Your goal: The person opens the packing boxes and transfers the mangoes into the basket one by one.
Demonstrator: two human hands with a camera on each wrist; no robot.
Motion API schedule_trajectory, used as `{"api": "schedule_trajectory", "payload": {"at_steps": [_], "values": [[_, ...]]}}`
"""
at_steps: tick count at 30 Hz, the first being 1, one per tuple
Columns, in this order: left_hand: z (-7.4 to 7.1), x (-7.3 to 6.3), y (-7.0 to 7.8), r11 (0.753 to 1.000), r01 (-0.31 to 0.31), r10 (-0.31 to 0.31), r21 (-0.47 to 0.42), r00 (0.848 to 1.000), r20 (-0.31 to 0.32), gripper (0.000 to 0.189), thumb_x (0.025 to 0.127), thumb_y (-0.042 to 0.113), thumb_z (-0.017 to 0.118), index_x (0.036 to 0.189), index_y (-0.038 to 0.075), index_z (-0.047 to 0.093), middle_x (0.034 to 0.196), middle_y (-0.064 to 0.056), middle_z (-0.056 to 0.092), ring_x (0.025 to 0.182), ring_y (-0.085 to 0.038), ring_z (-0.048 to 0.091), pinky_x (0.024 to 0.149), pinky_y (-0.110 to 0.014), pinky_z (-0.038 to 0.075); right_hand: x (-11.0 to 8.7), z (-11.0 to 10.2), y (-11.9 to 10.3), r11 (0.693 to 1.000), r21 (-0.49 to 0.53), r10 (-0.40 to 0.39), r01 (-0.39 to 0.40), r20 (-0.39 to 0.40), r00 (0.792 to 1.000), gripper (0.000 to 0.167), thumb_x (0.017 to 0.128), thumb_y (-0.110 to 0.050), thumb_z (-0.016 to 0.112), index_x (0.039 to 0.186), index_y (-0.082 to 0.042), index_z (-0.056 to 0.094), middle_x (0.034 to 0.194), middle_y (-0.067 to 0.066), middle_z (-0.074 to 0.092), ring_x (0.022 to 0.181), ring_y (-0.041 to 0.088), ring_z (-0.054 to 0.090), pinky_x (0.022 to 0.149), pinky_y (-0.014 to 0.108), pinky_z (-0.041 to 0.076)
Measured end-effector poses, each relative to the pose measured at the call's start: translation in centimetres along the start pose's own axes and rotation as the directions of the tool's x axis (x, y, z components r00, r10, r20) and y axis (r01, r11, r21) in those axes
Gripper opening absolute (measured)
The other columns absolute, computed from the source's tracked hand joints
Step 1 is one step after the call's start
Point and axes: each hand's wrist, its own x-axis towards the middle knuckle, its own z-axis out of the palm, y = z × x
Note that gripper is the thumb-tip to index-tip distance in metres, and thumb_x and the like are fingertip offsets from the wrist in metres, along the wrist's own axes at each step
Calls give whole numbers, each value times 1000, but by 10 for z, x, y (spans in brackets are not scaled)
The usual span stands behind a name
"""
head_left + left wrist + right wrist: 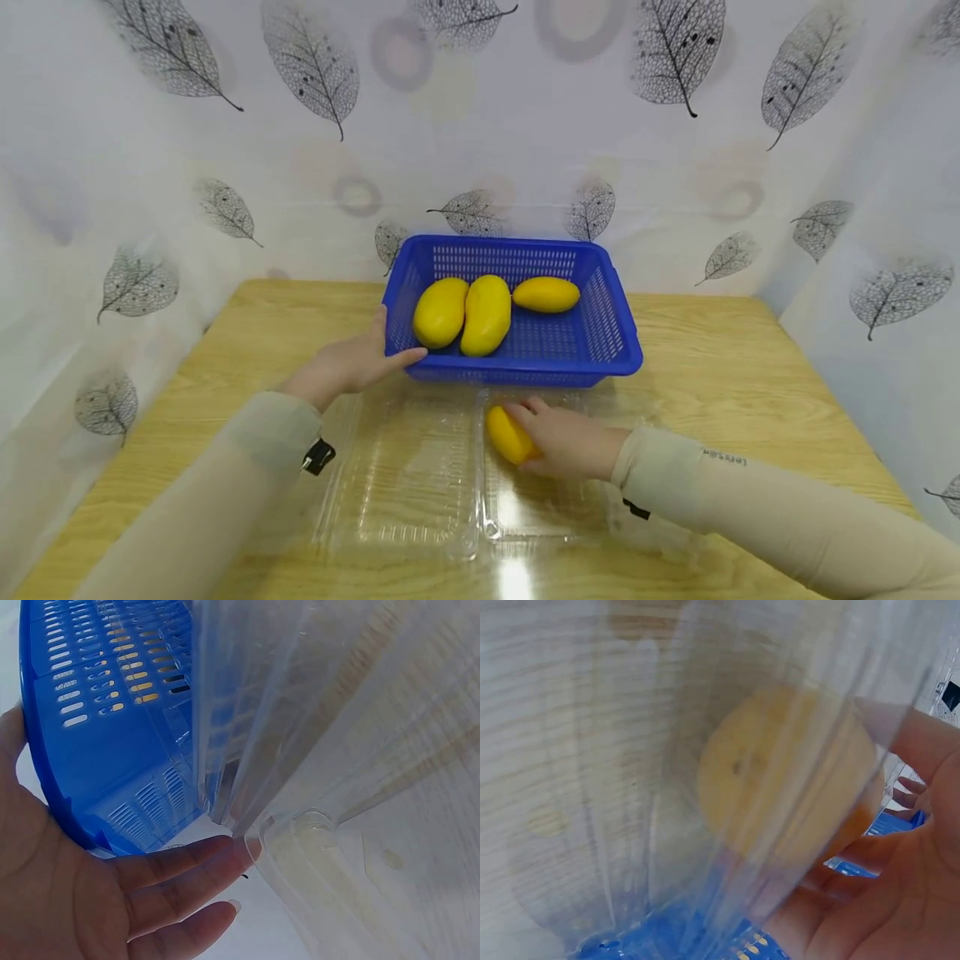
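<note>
In the head view my right hand (566, 437) holds a yellow mango (510, 435) inside the right half of a clear plastic clamshell box (416, 467). Through the clear wall, the right wrist view shows this mango (780, 772) between thumb and fingers. My left hand (356, 362) rests at the front left corner of a blue plastic basket (525, 367), thumb over its rim. From the left wrist view, the fingers (180, 889) of that hand extend nearly straight beneath the basket's side, tips at the clear box's edge. Three mangoes (487, 317) lie in the basket.
The basket stands at the back of the wood-grain table (697, 350), right behind the clear box. A pale curtain (480, 125) printed with leaves hangs behind and on both sides. The box's halves lie spread open side by side.
</note>
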Motion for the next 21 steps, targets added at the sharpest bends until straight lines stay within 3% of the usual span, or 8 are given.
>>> {"api": "schedule_trajectory", "payload": {"at_steps": [4, 11, 21], "values": [[2, 2, 0, 1000, 9, -9, -4, 1000, 13, 114, 79, 81, 24, 143, -2, -19, 148, -28, 15, 124, -44, 39, 88, -53, 42, 0, -1, 1, 1000, 12, 16, -16, 8, 1000, 72, 83, -33, 69, 141, -4, 37, 131, 16, 46, 107, 27, 54, 90, 41, 44], [2, 6, 3, 999, 27, -28, 17, 999, 29, 115, 77, 83, 25, 144, 0, -17, 145, -27, 26, 110, -40, 54, 67, -40, 50, -5, -7, 0, 998, 52, 30, -31, 19, 999, 70, 80, -33, 70, 139, -7, 42, 131, 14, 48, 101, 22, 55, 87, 40, 45], [2, 3, -3, 1000, 19, -19, -8, 1000, -8, 112, 80, 80, 27, 143, -2, -18, 148, -28, 17, 123, -44, 40, 89, -53, 42, -7, -20, -2, 1000, 16, -2, 2, 17, 1000, 72, 78, -38, 69, 138, -8, 43, 129, 10, 50, 90, 15, 54, 79, 36, 47]]}}
